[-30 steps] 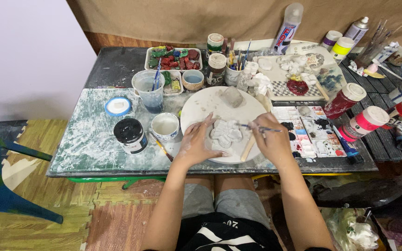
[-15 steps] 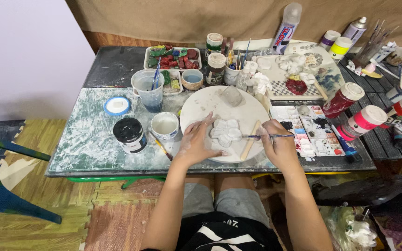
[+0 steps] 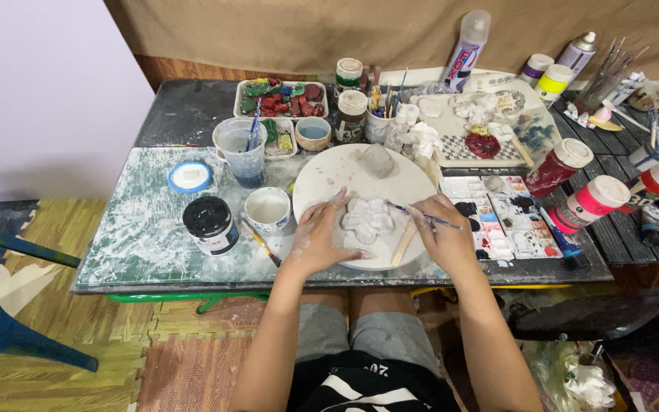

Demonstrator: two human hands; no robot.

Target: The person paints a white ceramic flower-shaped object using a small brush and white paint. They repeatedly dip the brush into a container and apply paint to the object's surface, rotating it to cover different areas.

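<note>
At the left of the table (image 3: 139, 236) lie a round blue lid (image 3: 189, 176) and a black-capped jar (image 3: 210, 224). A clear water cup (image 3: 240, 152) stands behind them, and a small white cup (image 3: 268, 209) stands just left of the round white board (image 3: 329, 179).

The left hand (image 3: 320, 238) rests palm down on the board, fingers spread apart, fingertips touching the left edge of the flower-shaped clay piece (image 3: 368, 219). The clay piece lies flat at the front centre of the board, between the two hands.

The right hand (image 3: 444, 238) has its fingers clamped on a thin paintbrush (image 3: 419, 216). The brush's long axis runs nearly horizontal, left to right; its tip points left, at the right edge of the clay piece. A wooden stick (image 3: 403, 243) lies beside this hand.

Further right sits a paint palette (image 3: 493, 217), then red paint bottles (image 3: 566, 162).
</note>
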